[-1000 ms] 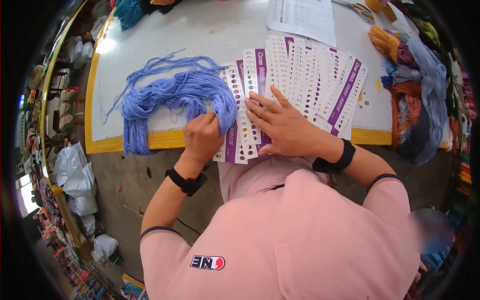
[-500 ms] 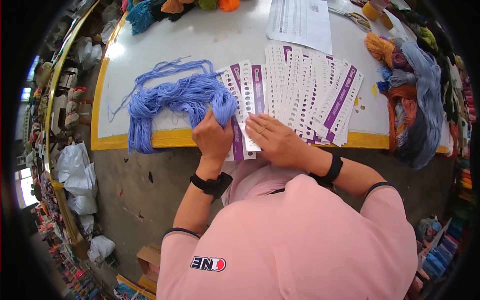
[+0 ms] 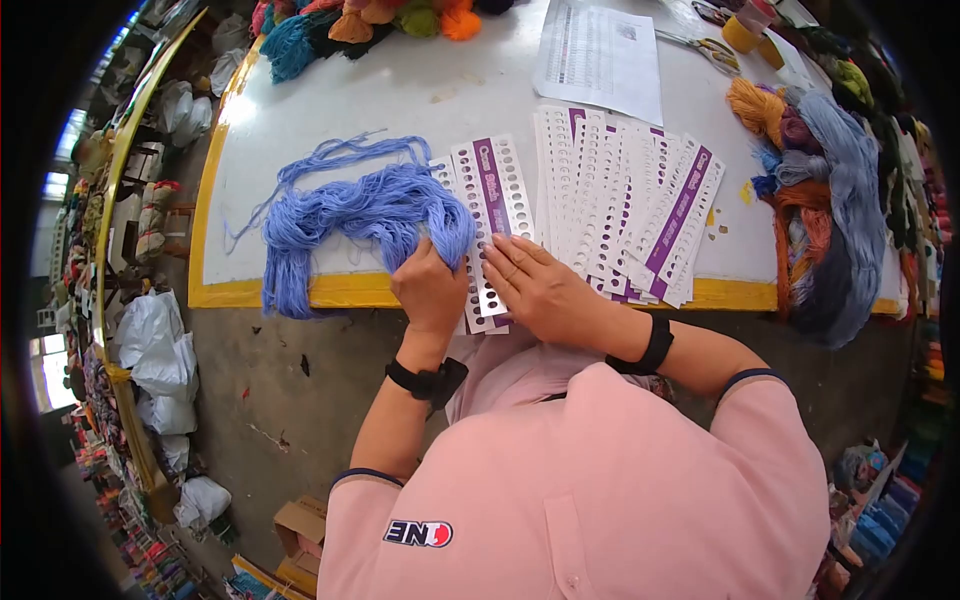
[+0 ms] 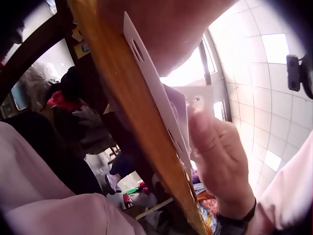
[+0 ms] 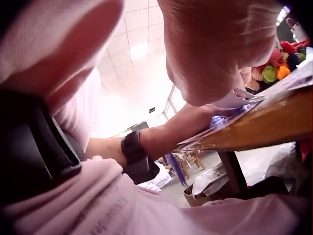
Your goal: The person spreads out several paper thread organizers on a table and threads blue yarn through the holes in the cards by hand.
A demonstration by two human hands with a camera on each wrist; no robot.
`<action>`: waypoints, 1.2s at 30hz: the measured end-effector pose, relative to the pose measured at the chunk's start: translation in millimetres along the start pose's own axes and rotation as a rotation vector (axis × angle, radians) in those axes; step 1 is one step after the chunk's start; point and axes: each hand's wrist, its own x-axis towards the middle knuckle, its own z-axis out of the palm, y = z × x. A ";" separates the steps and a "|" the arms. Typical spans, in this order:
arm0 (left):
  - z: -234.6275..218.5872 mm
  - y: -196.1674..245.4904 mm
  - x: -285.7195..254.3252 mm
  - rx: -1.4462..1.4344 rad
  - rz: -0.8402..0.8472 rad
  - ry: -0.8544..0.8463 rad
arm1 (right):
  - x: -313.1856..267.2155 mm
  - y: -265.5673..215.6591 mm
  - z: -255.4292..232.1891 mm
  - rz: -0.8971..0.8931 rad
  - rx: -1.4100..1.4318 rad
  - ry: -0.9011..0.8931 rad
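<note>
A hank of blue yarn (image 3: 350,215) lies along the table's front left. My left hand (image 3: 430,290), fingers curled, grips the hank's right end; in the left wrist view this hand (image 4: 166,34) looms close above the table edge. Beside it, my right hand (image 3: 545,290) holds the lower part of a white punched card (image 3: 515,180) with a purple printed strip, its thumb hidden from above. The left wrist view shows the right thumb and fingers at a raised card (image 4: 161,93). Other punched cards (image 3: 620,200) lie fanned out to the right.
A printed sheet (image 3: 600,60) and scissors (image 3: 715,52) lie farther back. Multicoloured yarn hanks (image 3: 835,200) drape over the right side, and coloured bundles (image 3: 350,25) sit at the back left. Yellow trim (image 3: 740,295) marks the table's front edge. White bags (image 3: 155,340) stand at left.
My right hand has drawn in from lying spread on the cards, shifting a purple-striped card left, apart from the fan. My left hand stays at the yarn, slightly farther right.
</note>
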 end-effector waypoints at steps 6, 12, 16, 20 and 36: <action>-12.7 -10.6 44.0 -0.588 -0.203 0.143 | 14.8 11.6 -34.4 0.125 0.448 -0.034; -73.5 -64.2 156.3 -1.670 -0.659 -0.202 | 43.5 80.0 3.8 0.298 0.647 -0.043; -36.7 -31.0 139.9 -1.916 -0.794 -0.496 | 76.4 91.6 -7.3 0.606 1.027 0.098; -0.7 -10.9 107.6 -1.931 -0.819 -0.499 | 101.8 86.4 15.6 0.833 1.638 0.137; -12.5 -16.3 80.4 -1.909 -0.783 -0.387 | 99.6 77.7 27.3 0.858 2.672 0.023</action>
